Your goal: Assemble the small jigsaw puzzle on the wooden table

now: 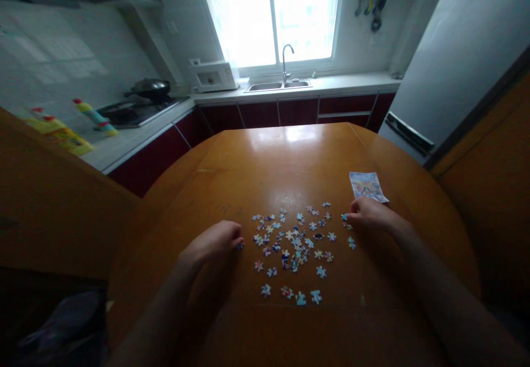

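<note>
Many small jigsaw puzzle pieces [297, 241] lie scattered on the wooden table [232, 179], some face up in blue, white and pink, a few touching or overlapping. My left hand [219, 238] is at the left edge of the spread, fingers closed on a dark blue puzzle piece [240, 246] at the tabletop. At the right edge, my right hand [367, 212] pinches a light blue puzzle piece [344, 217] between thumb and fingers. Just beyond that hand lies a printed picture sheet [366, 185], its near edge partly covered by the hand.
Past the table's far edge stands a counter with a sink [265, 86], a faucet [285, 63] and a white microwave [213, 76]. On the left are a stove with a wok [149, 88] and several bottles [94, 117]. A refrigerator [459, 52] rises on the right.
</note>
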`<state>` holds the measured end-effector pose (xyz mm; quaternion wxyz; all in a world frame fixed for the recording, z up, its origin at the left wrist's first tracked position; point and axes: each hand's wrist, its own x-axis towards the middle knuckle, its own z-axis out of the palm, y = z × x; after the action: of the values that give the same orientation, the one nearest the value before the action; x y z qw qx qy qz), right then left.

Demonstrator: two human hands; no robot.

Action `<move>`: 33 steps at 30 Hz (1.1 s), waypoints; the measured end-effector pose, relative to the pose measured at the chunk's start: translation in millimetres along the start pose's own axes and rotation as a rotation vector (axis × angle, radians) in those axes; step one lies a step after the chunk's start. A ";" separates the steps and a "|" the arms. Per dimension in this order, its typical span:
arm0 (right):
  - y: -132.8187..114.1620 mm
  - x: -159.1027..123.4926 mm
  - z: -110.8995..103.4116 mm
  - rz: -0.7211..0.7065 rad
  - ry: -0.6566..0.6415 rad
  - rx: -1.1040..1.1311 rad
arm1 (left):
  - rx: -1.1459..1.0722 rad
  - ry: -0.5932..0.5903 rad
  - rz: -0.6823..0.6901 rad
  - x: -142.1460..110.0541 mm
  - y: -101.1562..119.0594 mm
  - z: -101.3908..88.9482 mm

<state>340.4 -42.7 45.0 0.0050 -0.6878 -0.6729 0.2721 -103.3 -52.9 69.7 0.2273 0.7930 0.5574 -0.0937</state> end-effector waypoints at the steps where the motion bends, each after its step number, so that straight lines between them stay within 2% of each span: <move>1: -2.7 -2.3 0.4 0.033 0.028 -0.016 | 0.028 -0.001 -0.021 -0.3 1.0 -1.0; 3: -10.8 -7.7 0.7 0.080 0.096 -0.061 | 0.057 0.027 -0.026 -0.2 5.3 -2.2; 5: -22.1 -12.6 2.4 0.030 0.154 -0.083 | 0.042 0.125 0.045 2.0 14.4 1.1; 6: -29.1 -14.8 4.8 -0.056 0.184 -0.079 | 0.025 0.201 0.105 4.2 21.4 5.3; 8: -45.7 -19.4 14.5 -0.334 0.232 -0.035 | -0.027 0.374 0.263 10.2 39.7 18.3; 10: -64.1 -24.7 29.7 -0.632 0.224 0.041 | -0.043 0.473 0.429 17.1 60.0 34.5; 11: -72.9 -27.4 38.3 -0.734 0.200 0.061 | -0.019 0.500 0.477 20.3 68.9 42.3; 13: -87.6 -32.1 54.2 -0.854 0.167 0.024 | 0.030 0.509 0.512 25.4 81.8 55.0; 15: -97.3 -34.7 66.2 -0.898 0.152 -0.043 | 0.040 0.511 0.505 28.8 87.5 62.8; 20: -104.7 -34.1 75.5 -0.888 0.178 -0.120 | 0.034 0.523 0.480 32.7 91.0 67.8; 23: -97.3 -30.2 64.3 -0.838 0.184 -0.048 | 0.048 0.538 0.491 32.7 94.3 63.1; 25: -82.8 -24.1 48.5 -0.713 0.218 0.026 | 0.020 0.570 0.447 31.7 89.3 53.8; 27: -59.6 -14.9 28.8 -0.504 0.245 0.071 | -0.033 0.583 0.345 29.7 71.7 39.3; 29: -31.6 -4.7 10.3 -0.267 0.233 0.059 | -0.047 0.524 0.200 26.8 41.5 22.8; 31: -5.4 3.5 -2.7 -0.167 0.223 0.037 | -0.049 0.369 0.084 23.5 6.2 9.1; 33: 12.8 7.5 -8.3 -0.091 0.078 0.021 | -0.073 0.207 -0.021 21.0 -22.9 1.8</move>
<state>355.0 -33.9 44.5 0.0510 -0.6666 -0.6998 0.2517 -116.7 -29.7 53.8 0.1963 0.7837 0.5893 0.0068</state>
